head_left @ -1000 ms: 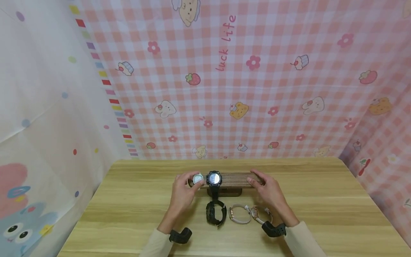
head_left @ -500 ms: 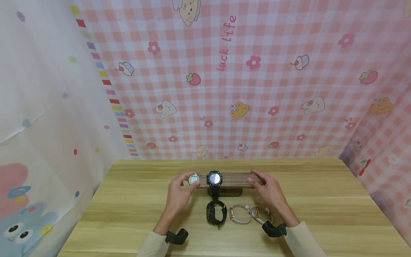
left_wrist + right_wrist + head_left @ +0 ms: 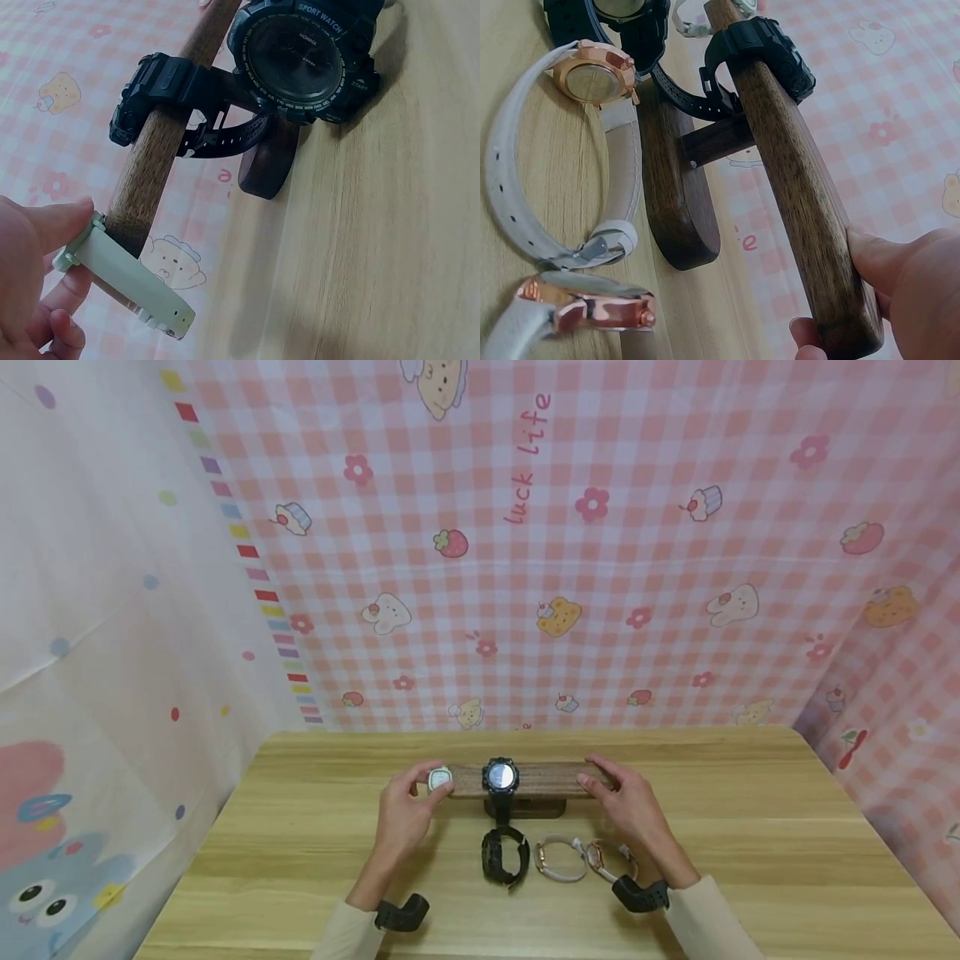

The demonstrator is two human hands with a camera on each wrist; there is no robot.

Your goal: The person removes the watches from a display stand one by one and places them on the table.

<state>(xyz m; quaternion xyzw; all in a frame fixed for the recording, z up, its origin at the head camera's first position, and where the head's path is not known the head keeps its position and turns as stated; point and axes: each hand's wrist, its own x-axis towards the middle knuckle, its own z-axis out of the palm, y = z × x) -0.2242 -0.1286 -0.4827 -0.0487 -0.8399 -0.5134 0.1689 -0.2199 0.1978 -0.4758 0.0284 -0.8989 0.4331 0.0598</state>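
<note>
My left hand [image 3: 402, 810] pinches a pale green watch [image 3: 440, 778] by its case, at the left end of the dark wooden watch stand's bar [image 3: 555, 781]. In the left wrist view the green strap [image 3: 135, 274] hangs right at the bar's tip; whether it still loops round the wood I cannot tell. A black sports watch [image 3: 500, 776] is strapped round the bar, left of its middle. My right hand [image 3: 630, 802] grips the bar's right end, thumb on the near side, as the right wrist view shows.
In front of the stand's base [image 3: 679, 202] lie a second black watch [image 3: 504, 857], a rose-gold watch with a pale strap [image 3: 561, 860] and another like it [image 3: 611, 860], near my right wrist. The wooden table [image 3: 300, 843] meets a checked pink cloth [image 3: 645, 568] behind.
My left hand has slid the pale green watch leftward along the bar, away from the black watch, to the bar's left end. The right hand and the stand have stayed put.
</note>
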